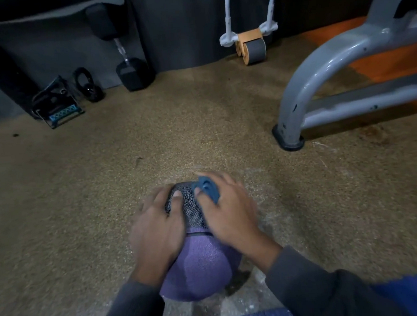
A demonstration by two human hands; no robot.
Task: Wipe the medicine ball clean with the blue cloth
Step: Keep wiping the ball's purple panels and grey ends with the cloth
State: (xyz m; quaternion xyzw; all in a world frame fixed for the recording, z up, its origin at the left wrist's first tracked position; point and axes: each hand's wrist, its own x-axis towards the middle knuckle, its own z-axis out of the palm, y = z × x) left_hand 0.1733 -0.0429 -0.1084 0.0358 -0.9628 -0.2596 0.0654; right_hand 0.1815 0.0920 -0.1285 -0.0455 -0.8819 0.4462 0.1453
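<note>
We look down on a speckled tan floor (152, 142) that fills most of the frame. A grey tubular machine frame (324, 63) curves through the upper right, its foot planted on the floor. At lower centre we steady the medicine ball (198, 269), purple on its near half and dark and textured on its far half; it is round, so we can give it no long axis, but the seam between the two colours runs across the frame, with the dark half toward the top. Our left hand (156, 233) lies on the ball's left side, fingers spread and gently curved over the dark part, thumb pressed on its top. Our right hand (228, 213) covers the upper right of the ball, fingers curled onto the blue cloth (208, 188), which is bunched between them and pressed against the dark surface. Along the upper wall stand a black dumbbell (132, 72) and an orange ab roller (250, 46).
</note>
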